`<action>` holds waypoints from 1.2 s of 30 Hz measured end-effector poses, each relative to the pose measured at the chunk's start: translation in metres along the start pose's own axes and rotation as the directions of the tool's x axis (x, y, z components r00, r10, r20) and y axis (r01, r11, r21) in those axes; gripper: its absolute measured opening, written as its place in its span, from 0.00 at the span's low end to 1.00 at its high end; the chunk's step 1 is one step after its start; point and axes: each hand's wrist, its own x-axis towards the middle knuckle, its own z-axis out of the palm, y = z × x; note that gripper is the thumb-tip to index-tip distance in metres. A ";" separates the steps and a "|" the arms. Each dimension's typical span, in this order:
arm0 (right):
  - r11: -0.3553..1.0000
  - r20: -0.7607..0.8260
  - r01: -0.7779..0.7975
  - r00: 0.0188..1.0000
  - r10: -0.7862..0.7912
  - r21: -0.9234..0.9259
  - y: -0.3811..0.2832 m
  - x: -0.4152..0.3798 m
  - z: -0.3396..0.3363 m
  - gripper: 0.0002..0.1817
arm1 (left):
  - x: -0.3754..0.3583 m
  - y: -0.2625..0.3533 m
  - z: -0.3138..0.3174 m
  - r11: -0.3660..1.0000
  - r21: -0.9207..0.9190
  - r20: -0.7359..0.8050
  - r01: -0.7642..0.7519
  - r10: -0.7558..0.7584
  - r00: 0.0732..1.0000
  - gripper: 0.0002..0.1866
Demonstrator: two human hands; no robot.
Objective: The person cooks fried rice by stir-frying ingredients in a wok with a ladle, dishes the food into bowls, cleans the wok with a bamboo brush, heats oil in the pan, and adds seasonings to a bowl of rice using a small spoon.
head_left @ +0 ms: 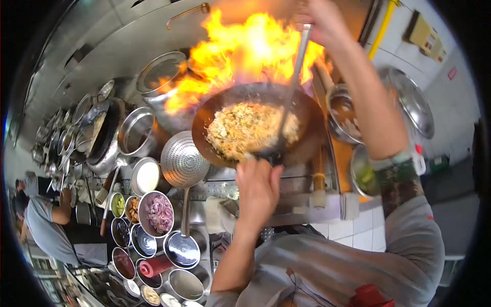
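Note:
A dark wok [307, 128] sits over the burner, with fried rice [240, 128] in it. At the wok's near edge, my left hand [258, 189] is closed on the wok; its grip is partly hidden from above. My right hand [319, 23] is raised high at the far side, wrapped round the upper end of a long-handled ladle [294, 82]. The ladle slants down into the wok, where its dark head is blurred beside the rice. Large flames [250, 46] rise behind the wok's far rim.
A perforated strainer [185, 158] lies left of the wok. Nearby are a bowl of sliced onions [157, 214], a metal pot [137, 132] and a red squeeze bottle [155, 265]. On the right stand a steel pot [343, 115] and a lid [411, 102]. Another person [43, 220] stands far left.

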 end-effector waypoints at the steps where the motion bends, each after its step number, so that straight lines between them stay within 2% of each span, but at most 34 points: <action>1: 0.997 0.017 0.061 0.998 -0.060 -0.053 0.011 -0.004 0.006 0.11 | 0.000 -0.016 0.015 1.000 -0.019 0.035 0.002 -0.002 0.999 0.09; 2: 0.987 0.033 0.122 0.992 -0.119 -0.104 0.022 -0.007 0.012 0.10 | -0.012 -0.029 0.030 1.000 0.018 0.070 0.008 -0.010 0.998 0.08; 4: 0.967 -0.054 0.243 0.969 -0.239 0.082 0.039 -0.012 0.014 0.11 | -0.040 -0.052 0.049 0.995 0.102 0.135 0.020 -0.033 0.990 0.08; 5: 0.939 -0.040 0.264 0.964 -0.261 0.220 0.030 -0.017 0.001 0.12 | -0.066 -0.055 0.047 0.992 0.126 0.157 0.003 -0.023 0.987 0.08; 6: 0.893 -0.026 0.278 0.957 -0.288 0.355 0.020 -0.021 -0.017 0.14 | -0.086 -0.046 0.028 0.998 0.065 0.191 -0.011 -0.001 0.982 0.08; 7: 0.879 -0.052 0.250 0.967 -0.251 0.406 0.008 -0.025 -0.025 0.15 | -0.090 -0.029 0.002 0.998 -0.008 0.138 -0.056 0.057 0.989 0.08; 8: 0.879 0.026 0.170 0.979 -0.203 0.446 0.006 -0.022 -0.038 0.13 | -0.089 -0.010 -0.020 0.992 -0.083 0.078 -0.098 0.105 0.991 0.08; 10: 0.884 0.114 0.176 0.962 -0.247 0.433 0.017 -0.012 -0.035 0.12 | -0.041 0.004 -0.043 0.999 -0.003 0.082 -0.052 0.052 0.995 0.08; 11: 0.957 -0.058 0.150 0.989 -0.140 0.250 0.006 -0.032 -0.013 0.11 | -0.017 0.005 -0.043 0.999 -0.036 0.043 -0.036 0.037 0.998 0.07; 12: 0.993 -0.244 0.094 0.967 -0.074 0.069 -0.010 -0.051 0.014 0.12 | -0.006 -0.011 -0.027 0.998 -0.045 0.041 -0.050 0.052 0.998 0.07; 13: 0.993 -0.187 0.114 0.976 -0.110 0.013 0.001 -0.053 0.024 0.12 | -0.012 -0.037 -0.001 0.999 -0.010 0.053 -0.046 0.046 0.997 0.07; 14: 0.964 -0.166 0.257 0.950 -0.264 -0.059 0.036 -0.033 0.029 0.10 | -0.021 -0.057 0.024 0.999 0.022 0.065 -0.039 0.038 0.997 0.07; 17: 0.929 0.031 0.297 0.950 -0.311 0.223 0.027 -0.064 0.027 0.10 | -0.072 -0.075 0.042 0.993 0.109 0.060 -0.046 0.039 0.997 0.06; 19: 0.884 0.182 0.239 0.925 -0.333 0.401 0.019 -0.064 -0.004 0.13 | -0.085 -0.050 0.003 0.998 -0.002 0.073 -0.056 0.056 0.996 0.06; 20: 0.881 0.144 0.241 0.936 -0.322 0.407 0.009 -0.054 -0.010 0.14 | -0.083 -0.039 -0.007 0.996 -0.056 0.042 -0.067 0.070 0.997 0.06; 22: 0.892 0.090 0.170 0.970 -0.228 0.419 0.004 -0.048 -0.015 0.17 | -0.039 -0.047 -0.013 0.999 0.032 0.075 -0.039 0.036 0.997 0.06; 25: 0.852 0.149 0.230 0.931 -0.333 0.471 -0.017 -0.039 -0.023 0.17 | -0.006 -0.081 0.017 0.997 0.056 0.053 -0.062 0.059 0.997 0.08; 28: 0.787 0.139 0.232 0.918 -0.371 0.572 0.020 -0.016 -0.033 0.16 | 0.003 -0.096 0.035 0.993 0.113 0.134 -0.025 0.009 0.991 0.09; 29: 0.792 -0.067 0.150 0.988 -0.137 0.592 0.053 0.003 -0.011 0.14 | 0.003 -0.097 0.038 0.992 0.129 0.154 -0.007 -0.013 0.988 0.09; 30: 0.391 0.450 -0.404 0.893 -0.029 0.827 0.164 0.076 -0.020 0.13 | 0.002 -0.098 0.041 0.989 0.147 0.175 0.009 -0.035 0.984 0.10; 31: 0.685 0.348 -0.170 0.928 -0.130 0.708 0.140 0.052 -0.008 0.13 | 0.001 -0.095 0.039 0.988 0.157 0.146 -0.003 -0.020 0.989 0.11; 32: 0.871 0.292 0.097 0.919 -0.264 0.482 0.094 0.026 0.006 0.13 | 0.003 -0.088 0.034 0.986 0.168 0.105 -0.012 -0.006 0.994 0.13; 35: 0.845 0.293 -0.005 0.939 -0.179 0.534 0.046 0.028 0.002 0.13 | 0.010 -0.071 0.004 0.974 0.225 0.110 -0.002 -0.023 0.994 0.16; 36: 0.815 0.284 -0.049 0.948 -0.145 0.578 0.064 0.038 0.008 0.13 | 0.005 -0.065 -0.002 0.971 0.238 0.135 0.019 -0.053 0.990 0.18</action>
